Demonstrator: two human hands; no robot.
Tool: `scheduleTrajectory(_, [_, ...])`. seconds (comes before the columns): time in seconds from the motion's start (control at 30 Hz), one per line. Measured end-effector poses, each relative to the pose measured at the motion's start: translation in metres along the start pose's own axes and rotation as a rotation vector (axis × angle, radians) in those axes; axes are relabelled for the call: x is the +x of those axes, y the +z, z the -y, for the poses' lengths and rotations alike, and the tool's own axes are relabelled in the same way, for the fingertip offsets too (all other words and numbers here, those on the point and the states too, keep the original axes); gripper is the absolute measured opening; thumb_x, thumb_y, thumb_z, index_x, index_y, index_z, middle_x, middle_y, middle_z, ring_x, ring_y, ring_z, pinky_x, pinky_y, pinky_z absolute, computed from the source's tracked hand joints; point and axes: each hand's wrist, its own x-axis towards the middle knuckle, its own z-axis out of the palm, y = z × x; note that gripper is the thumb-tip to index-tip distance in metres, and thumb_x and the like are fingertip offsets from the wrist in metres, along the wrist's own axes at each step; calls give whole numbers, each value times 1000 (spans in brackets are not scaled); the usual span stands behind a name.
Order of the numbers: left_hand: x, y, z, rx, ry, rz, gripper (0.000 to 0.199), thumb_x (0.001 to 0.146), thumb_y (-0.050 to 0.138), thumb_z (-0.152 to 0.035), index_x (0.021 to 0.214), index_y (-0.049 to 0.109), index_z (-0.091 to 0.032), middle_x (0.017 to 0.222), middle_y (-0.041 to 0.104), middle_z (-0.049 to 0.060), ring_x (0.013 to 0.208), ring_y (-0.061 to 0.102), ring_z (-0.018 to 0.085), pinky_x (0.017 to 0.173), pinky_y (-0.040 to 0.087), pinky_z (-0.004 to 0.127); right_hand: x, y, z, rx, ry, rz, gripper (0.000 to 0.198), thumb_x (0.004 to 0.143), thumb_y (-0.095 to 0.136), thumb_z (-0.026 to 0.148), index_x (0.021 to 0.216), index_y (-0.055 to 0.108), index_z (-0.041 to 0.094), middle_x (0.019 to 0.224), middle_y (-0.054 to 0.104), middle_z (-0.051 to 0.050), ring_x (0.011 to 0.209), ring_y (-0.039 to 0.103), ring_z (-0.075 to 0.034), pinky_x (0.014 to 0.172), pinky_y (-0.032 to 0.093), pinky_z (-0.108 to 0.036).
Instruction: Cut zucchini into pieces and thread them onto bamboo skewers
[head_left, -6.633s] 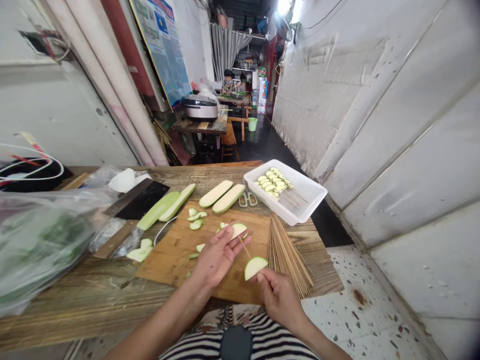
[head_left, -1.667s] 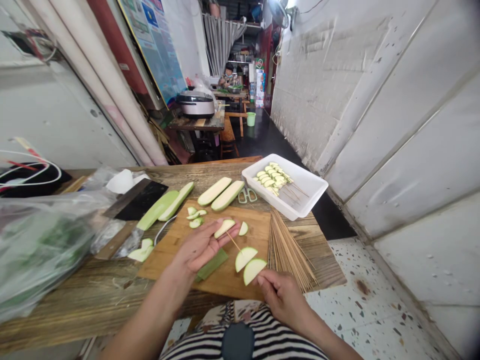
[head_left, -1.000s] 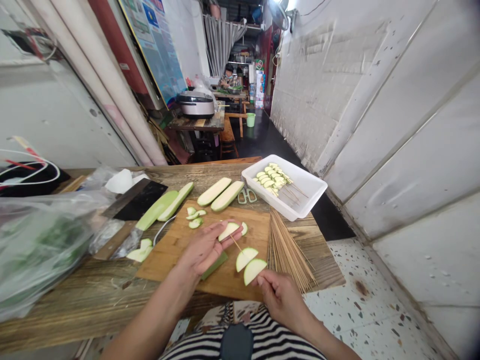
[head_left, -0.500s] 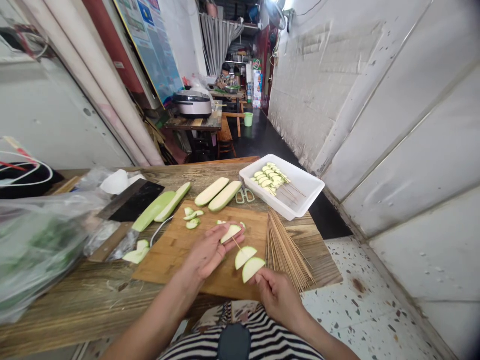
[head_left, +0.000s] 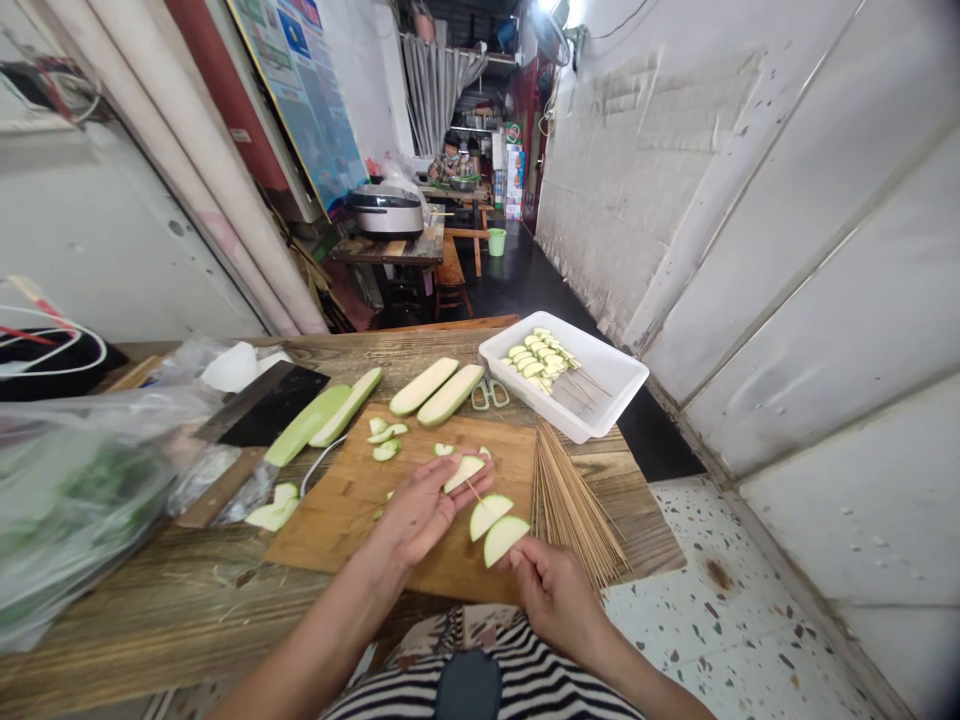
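My left hand [head_left: 424, 505] holds a pale half-round zucchini slice [head_left: 463, 473] between thumb and fingers, over the wooden cutting board [head_left: 337, 530]. My right hand [head_left: 551, 580] is closed around the lower part of a thin bamboo skewer [head_left: 473, 490]. Two green-edged slices are threaded on it, a larger one [head_left: 505, 540] by my right fingers and another slice [head_left: 490, 515] further up. The skewer's tip points at the slice in my left hand; whether it touches cannot be told. Small zucchini pieces [head_left: 386, 450] lie at the board's far left, others partly behind my left hand.
Bare skewers [head_left: 574, 510] fan out right of the board. A white tray [head_left: 622, 385] holds threaded skewers. Beyond the board lie zucchini halves [head_left: 424, 386] and scissors [head_left: 490, 394]; a cleaver [head_left: 274, 405] and plastic bag [head_left: 82, 500] sit left. A person [head_left: 452, 160] sits far back.
My left hand and its slice have shifted very slightly, uncovering more of the pieces behind. The right hand and the threaded slices have barely moved.
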Motion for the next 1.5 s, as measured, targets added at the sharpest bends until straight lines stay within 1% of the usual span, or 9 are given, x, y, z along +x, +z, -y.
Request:
scheduleTrajectory(0.3, [0, -2, 2, -48, -28, 8, 13, 79, 58, -20, 86, 67, -14, 106, 68, 12, 111, 57, 27, 97, 45, 41, 0, 1, 3, -2, 2, 0, 24, 89, 38, 15, 76, 58, 17, 64, 60, -1, 55, 53, -12, 52, 32, -19])
scheduleTrajectory(0.63, [-2, -2, 0, -28, -47, -10, 11, 79, 57, -20, 83, 66, -16, 106, 69, 9, 113, 56, 26, 97, 45, 39, 1, 4, 2, -6, -3, 11, 24, 89, 39, 15, 74, 57, 17, 61, 56, 1, 52, 49, -11, 49, 29, -19])
scheduleTrajectory(0.93, [-8, 8, 7, 139, -8, -20, 15, 78, 57, -27, 85, 67, -20, 100, 70, 9, 106, 59, 27, 91, 47, 43, 6, 2, 7, -11, -29, -9, 24, 89, 37, 14, 76, 57, 18, 63, 58, 0, 53, 52, -12, 50, 31, -20])
scheduleTrajectory(1.2, [-8, 11, 15, 99, -23, 9, 19, 79, 56, -28, 91, 64, -16, 102, 68, 9, 101, 60, 26, 87, 48, 38, 10, 8, 2, -5, -38, -36, 26, 90, 36, 15, 76, 59, 17, 64, 60, -1, 56, 55, -12, 53, 35, -19])
scheduleTrajectory(1.27, [-7, 8, 16, 85, -13, 22, 22, 79, 57, -30, 95, 63, -15, 107, 66, 11, 100, 60, 25, 85, 49, 37, 10, 8, -1, -5, -38, -48, 27, 90, 37, 15, 76, 59, 17, 65, 61, -1, 55, 55, -12, 53, 35, -19])
scheduleTrajectory(1.33, [-5, -3, 13, 80, 26, -22, 28, 80, 56, -35, 101, 60, -17, 115, 62, 11, 102, 60, 23, 85, 49, 38, 10, 6, -5, -10, -26, -72, 27, 91, 37, 17, 77, 60, 17, 66, 62, -1, 57, 56, -13, 54, 36, -20])
scheduleTrajectory(1.4, [-3, -21, 6, 157, 136, -165, 33, 79, 58, -39, 107, 56, -20, 119, 60, 10, 104, 59, 21, 86, 47, 37, 7, 3, -10, -15, 1, -109, 27, 92, 37, 20, 80, 60, 17, 68, 63, -2, 60, 57, -14, 56, 37, -21])
scheduleTrajectory(1.47, [-1, -44, -4, 390, 312, -339, 42, 72, 64, -41, 109, 55, -22, 116, 62, 8, 103, 59, 20, 88, 45, 35, 4, -2, -16, -18, 36, -141, 27, 93, 36, 22, 81, 60, 16, 68, 62, -2, 60, 56, -15, 53, 35, -21])
scheduleTrajectory(1.5, [0, -54, -8, 534, 360, -375, 46, 69, 66, -43, 107, 57, -20, 113, 63, 9, 103, 58, 22, 89, 44, 35, 3, -4, -18, -19, 54, -152, 27, 93, 36, 24, 81, 60, 17, 67, 61, -2, 59, 55, -15, 50, 34, -21])
